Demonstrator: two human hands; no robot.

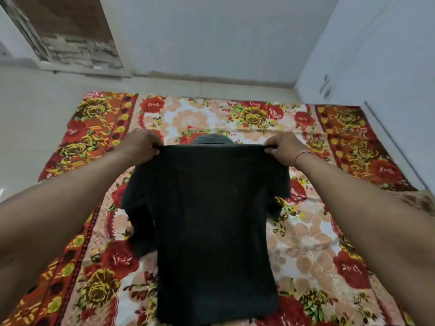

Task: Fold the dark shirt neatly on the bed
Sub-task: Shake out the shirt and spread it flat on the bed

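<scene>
Fingers [154,150] of the left hand [141,145] were curled round the left shoulder corner of the dark shirt [211,208], pinching the cloth at its top edge. Far behind that hand, at the upper left, a recess [70,36] in the pale wall showed rough brick, and a strip of pale floor [35,114] ran beside the bed [58,267].

Below the left hand, the left sleeve [138,212] hung crumpled against the side of the shirt, over the red and yellow flowers of the bedspread [306,236]. The shirt was stretched flat between the two hands over the middle of the bed, its top edge raised and taut and its body running down toward the person. Its lower hem reached the bottom of the view. Whether the hem rested on the bedspread could not be told. The grey collar [211,139] peeked over the far side of the top edge, midway between the hands.

Further right, the right sleeve [280,184] drooped from the shoulder, shorter in view than the left one. The right hand [286,149] mirrored the left, its fingers [270,147] bent over and pinching the right shoulder corner. A thin pink thread [302,155] circled that wrist. Beyond it a white wall [376,67] stood along the right edge of the bed.
</scene>
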